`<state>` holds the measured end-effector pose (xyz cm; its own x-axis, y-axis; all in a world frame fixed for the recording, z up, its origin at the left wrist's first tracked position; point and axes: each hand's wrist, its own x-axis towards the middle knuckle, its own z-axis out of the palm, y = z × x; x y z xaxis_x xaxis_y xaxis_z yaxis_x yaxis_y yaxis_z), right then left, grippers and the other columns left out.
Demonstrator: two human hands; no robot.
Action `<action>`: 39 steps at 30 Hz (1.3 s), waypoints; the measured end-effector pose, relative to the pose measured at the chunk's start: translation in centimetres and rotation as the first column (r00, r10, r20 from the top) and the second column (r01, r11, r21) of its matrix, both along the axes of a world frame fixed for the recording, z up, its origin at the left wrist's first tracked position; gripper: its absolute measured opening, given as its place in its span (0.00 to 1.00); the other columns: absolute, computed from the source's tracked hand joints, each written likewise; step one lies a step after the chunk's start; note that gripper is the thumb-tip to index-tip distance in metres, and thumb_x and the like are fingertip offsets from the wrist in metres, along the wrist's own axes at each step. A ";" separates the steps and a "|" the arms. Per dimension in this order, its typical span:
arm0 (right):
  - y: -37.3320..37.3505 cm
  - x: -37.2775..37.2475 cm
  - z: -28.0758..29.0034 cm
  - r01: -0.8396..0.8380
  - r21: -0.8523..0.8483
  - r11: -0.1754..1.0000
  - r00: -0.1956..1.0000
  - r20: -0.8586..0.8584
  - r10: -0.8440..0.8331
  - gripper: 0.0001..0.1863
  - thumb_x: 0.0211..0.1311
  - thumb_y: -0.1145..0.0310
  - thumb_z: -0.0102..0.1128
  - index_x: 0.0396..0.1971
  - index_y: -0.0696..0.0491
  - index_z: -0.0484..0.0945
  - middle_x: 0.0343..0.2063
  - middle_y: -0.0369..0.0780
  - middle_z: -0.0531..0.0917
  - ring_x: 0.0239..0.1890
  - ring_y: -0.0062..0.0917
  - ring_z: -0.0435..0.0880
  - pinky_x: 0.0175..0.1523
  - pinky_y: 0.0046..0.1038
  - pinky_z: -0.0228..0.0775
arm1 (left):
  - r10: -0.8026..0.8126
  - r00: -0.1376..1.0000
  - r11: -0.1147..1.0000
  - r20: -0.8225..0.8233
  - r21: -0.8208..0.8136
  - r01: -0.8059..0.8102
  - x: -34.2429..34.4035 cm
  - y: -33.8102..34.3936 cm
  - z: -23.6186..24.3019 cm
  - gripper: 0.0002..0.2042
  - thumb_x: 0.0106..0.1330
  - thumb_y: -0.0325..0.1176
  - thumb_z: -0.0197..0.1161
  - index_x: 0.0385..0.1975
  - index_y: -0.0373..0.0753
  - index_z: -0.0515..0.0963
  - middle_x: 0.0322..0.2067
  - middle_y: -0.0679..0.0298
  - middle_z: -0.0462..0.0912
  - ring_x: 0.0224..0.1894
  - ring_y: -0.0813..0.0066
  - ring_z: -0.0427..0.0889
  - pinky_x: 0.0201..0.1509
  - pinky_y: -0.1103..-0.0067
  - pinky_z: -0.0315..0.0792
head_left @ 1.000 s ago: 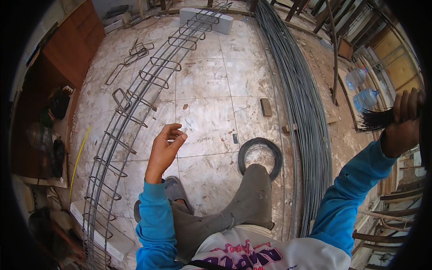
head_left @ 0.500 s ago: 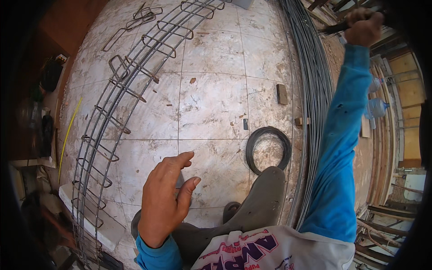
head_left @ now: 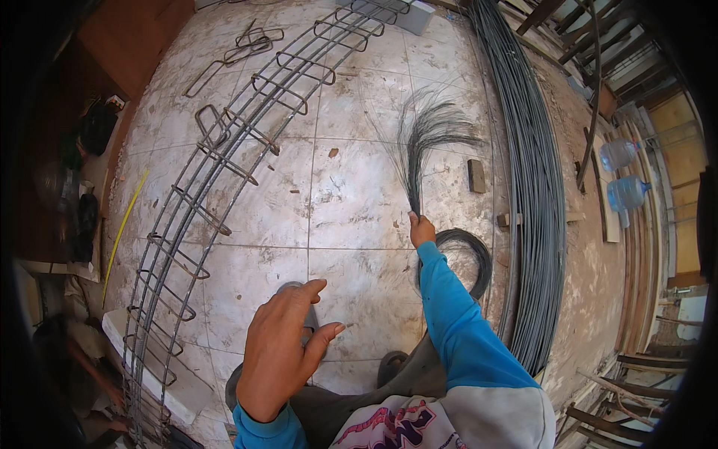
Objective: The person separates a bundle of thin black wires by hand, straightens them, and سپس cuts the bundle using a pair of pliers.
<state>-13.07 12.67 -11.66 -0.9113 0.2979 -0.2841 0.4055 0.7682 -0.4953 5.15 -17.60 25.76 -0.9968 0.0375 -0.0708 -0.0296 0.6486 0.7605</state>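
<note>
My right hand [head_left: 420, 228] is closed around one end of a bundle of thin dark wires [head_left: 422, 138], whose loose ends fan out and bend above the tiled floor [head_left: 351, 194]. Just below that hand, a coil of dark wire [head_left: 473, 248] lies on the floor, partly hidden by my blue sleeve. My left hand [head_left: 284, 348] hovers in the lower middle with fingers apart and curved, holding nothing, over my leg and sandal.
A long rebar cage [head_left: 191, 202] with square stirrups runs along the left, near loose stirrups [head_left: 235, 52] and a yellow strip [head_left: 120, 239]. Long steel bars [head_left: 531, 187] lie to the right, with a small block [head_left: 476, 176], water jugs [head_left: 624, 194] and timber beyond.
My right hand has swung from the far right edge down to the middle, bringing the wire bundle over the floor. My left hand has moved lower than a second ago, still open.
</note>
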 end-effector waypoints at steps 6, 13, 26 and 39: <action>6.8 -5.8 14.7 -0.168 -0.167 0.971 0.834 -0.549 0.050 0.26 0.65 0.47 0.50 0.21 0.56 0.70 0.13 0.42 0.75 0.15 0.33 0.74 0.23 0.36 0.66 | -0.029 0.999 0.996 0.019 -0.084 0.031 -1.5 1.7 -1.8 0.26 0.53 0.37 0.69 0.50 0.32 0.71 0.38 0.51 0.79 0.44 0.55 0.78 0.48 0.68 0.70; 1.6 0.0 25.0 0.028 -0.953 0.301 0.950 -0.068 -0.304 0.21 0.68 0.47 0.46 0.21 0.46 0.62 0.11 0.27 0.58 0.09 0.11 0.53 0.13 0.19 0.42 | -0.151 0.982 0.792 0.116 0.609 0.050 -13.2 14.8 -15.7 0.35 0.63 0.54 0.58 0.58 0.27 0.63 0.56 0.47 0.70 0.58 0.61 0.70 0.62 0.71 0.62; -7.3 9.6 -5.8 0.218 -0.677 0.703 0.966 0.048 -0.253 0.20 0.67 0.55 0.48 0.40 0.59 0.74 0.30 0.43 0.80 0.33 0.27 0.76 0.41 0.30 0.69 | -0.097 0.697 0.726 0.710 0.530 -0.439 -8.6 14.8 -37.6 0.43 0.63 0.69 0.39 0.51 0.25 0.70 0.49 0.48 0.75 0.51 0.60 0.73 0.55 0.73 0.66; -7.7 -0.9 4.4 0.161 -0.906 0.391 0.983 0.183 0.020 0.13 0.59 0.61 0.63 0.30 0.56 0.77 0.19 0.35 0.77 0.26 0.21 0.77 0.32 0.26 0.70 | 0.093 0.896 0.552 0.434 0.726 -0.409 -12.7 14.1 -36.0 0.27 0.67 0.55 0.52 0.49 0.34 0.67 0.31 0.64 0.74 0.30 0.74 0.75 0.33 0.78 0.69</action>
